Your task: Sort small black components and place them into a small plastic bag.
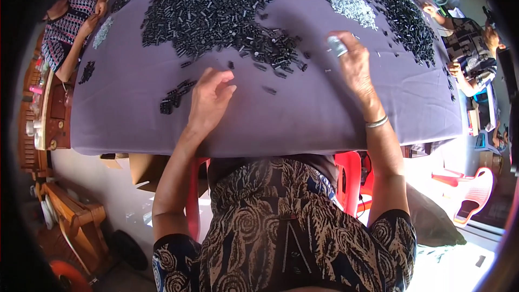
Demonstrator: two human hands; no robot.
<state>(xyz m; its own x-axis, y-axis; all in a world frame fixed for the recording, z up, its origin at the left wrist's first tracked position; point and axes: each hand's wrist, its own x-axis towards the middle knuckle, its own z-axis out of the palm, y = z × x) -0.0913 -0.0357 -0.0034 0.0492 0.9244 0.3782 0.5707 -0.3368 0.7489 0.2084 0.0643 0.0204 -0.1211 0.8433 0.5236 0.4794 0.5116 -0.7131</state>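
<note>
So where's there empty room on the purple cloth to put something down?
The purple cloth is bare along the near edge between the left forearm and right forearm, and again right of the right forearm, short of the far-right black pile. It's crowded beyond the left hand, under the big black pile, and under the pale pile.

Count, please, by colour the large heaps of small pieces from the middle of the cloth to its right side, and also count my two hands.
Black heaps: 2 (middle heap, right heap)
Pale heap: 1
Hands: 2 (left hand, right hand)
Total: 5
</note>
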